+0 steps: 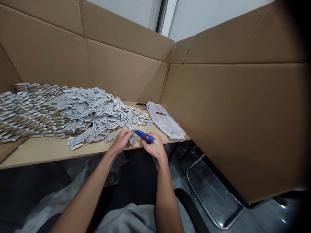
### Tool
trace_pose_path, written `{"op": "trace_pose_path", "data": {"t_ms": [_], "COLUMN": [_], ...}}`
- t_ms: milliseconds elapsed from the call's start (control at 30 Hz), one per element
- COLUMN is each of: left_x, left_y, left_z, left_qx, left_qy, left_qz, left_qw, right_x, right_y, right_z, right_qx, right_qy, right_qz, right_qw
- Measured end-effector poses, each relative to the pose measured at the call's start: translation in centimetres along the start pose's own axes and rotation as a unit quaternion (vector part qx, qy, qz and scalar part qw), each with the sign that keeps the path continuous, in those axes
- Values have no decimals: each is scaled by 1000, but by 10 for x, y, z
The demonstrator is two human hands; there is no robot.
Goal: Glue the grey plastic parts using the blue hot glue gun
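My left hand [122, 139] pinches a small grey-and-white piece [132, 137] with slots in it, just above the table's front edge. In my right hand [155, 146] is a blue hot glue pen [145, 136] with an orange part on its side and a clear stick poking out at the back. The pen's nozzle points left and reaches the piece; whether it touches is too small to tell. A large heap of similar pieces [97, 105] lies to the left and beyond my hands, loose near me and stacked in rows farther left.
Cardboard walls [126, 64] enclose the table [48, 148] at the back and right. A printed paper sheet [165, 121] lies right of my hands with a red object [160, 113] on it. Small dark things [141, 104] sit by the back wall. A metal-framed chair [213, 200] stands lower right.
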State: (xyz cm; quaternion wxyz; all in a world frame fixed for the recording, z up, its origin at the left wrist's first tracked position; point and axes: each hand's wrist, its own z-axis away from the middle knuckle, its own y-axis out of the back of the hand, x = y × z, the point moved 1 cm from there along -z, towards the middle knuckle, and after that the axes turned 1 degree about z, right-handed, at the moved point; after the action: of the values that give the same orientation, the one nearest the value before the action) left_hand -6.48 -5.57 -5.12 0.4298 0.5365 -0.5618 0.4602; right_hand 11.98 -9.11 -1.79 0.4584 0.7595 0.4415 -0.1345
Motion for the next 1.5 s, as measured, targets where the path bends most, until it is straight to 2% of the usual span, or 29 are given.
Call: {"op": "trace_pose_path", "data": {"t_ms": [267, 500, 667, 833, 967, 1067, 1200, 1300, 1400, 1500], "left_x": [2, 6, -1, 0, 9, 13, 12, 13, 14, 16], "left_y": [-1, -1, 1, 0, -2, 0, 0, -1, -1, 1], "left_z": [1, 2, -1, -2, -1, 0, 2, 4, 4, 3], "left_qx": [-6, -26, -28, -10, 3, 10, -63, -135, -189, -237], "left_qy": [3, -24, -1, 43, 83, 102, 96, 73, 63, 84], "left_qz": [-8, -47, -44, 18, 75, 110, 106, 53, 0, -24], "left_qw": [1000, 998, 999, 999, 994, 989, 988, 987, 980, 967], "right_x": [-3, 4, 5, -3, -11, -14, -10, -4, 3, 10], "right_y": [2, 3, 2, 1, -2, -5, -7, -7, -4, -2], "right_z": [0, 0, 0, 2, 2, 0, -3, -4, -5, -4], "right_qx": [-17, -45, -73, -101, -91, -31, 69, 99, 88, 33], "right_qy": [-10, -19, 3, 15, 51, 50, 36, -36, -127, -168], "right_qz": [7, 17, 63, 127, 186, 186, 75, -59, -206, -352], "right_qw": [1000, 999, 995, 987, 977, 981, 994, 993, 966, 920]}}
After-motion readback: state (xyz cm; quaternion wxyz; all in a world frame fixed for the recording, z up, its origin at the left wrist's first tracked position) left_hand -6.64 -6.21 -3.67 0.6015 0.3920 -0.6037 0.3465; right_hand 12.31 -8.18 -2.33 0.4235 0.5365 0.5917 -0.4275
